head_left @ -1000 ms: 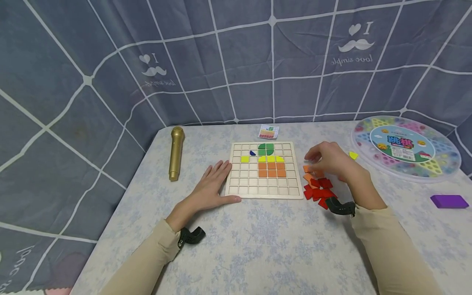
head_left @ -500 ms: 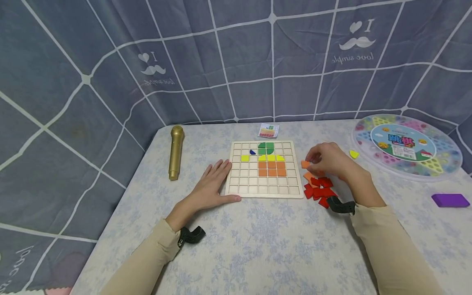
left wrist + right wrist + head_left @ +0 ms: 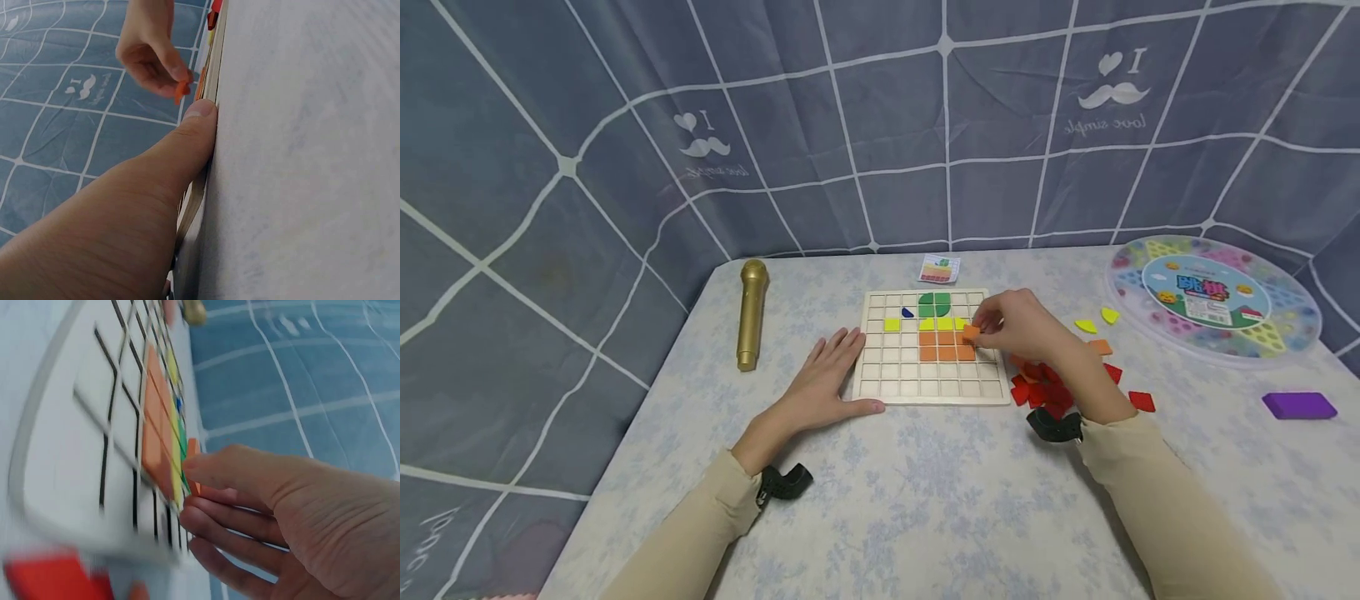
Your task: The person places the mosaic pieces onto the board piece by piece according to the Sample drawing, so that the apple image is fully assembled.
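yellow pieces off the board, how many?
2 visible in the head view: one yellow piece by the left edge of the round game case, another yellow piece just left of that. More may be hidden under the right hand.

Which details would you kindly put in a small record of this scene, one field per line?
Left hand: touches grid board at its left edge
Right hand: pinches orange tile over the board
On board: green pieces, yellow pieces, orange pieces, dark blue piece
Right of board: red tiles, purple block
Left of board: gold microphone
Beyond board: picture card
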Demonstrator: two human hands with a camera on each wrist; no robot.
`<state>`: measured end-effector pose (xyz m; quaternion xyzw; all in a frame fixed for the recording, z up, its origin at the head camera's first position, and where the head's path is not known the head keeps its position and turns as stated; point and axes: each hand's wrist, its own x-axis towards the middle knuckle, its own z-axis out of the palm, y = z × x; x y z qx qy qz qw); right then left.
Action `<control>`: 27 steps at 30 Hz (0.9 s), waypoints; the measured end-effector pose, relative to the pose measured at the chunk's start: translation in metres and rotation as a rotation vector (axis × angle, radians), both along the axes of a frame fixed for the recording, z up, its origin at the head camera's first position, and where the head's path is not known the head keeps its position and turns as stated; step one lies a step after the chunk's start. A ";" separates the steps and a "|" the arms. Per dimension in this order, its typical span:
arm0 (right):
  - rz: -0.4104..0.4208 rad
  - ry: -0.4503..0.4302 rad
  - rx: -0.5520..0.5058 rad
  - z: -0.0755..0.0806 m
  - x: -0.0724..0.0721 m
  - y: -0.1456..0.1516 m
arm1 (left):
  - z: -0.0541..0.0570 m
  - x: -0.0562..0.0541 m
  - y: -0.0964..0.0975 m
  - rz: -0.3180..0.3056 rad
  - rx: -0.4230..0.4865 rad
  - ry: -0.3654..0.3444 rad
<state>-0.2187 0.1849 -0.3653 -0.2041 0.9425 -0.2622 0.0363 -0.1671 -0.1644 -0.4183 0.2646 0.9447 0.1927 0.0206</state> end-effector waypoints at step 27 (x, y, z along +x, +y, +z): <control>0.081 0.155 -0.015 -0.015 -0.003 -0.085 | -0.002 -0.001 0.000 0.011 -0.010 -0.018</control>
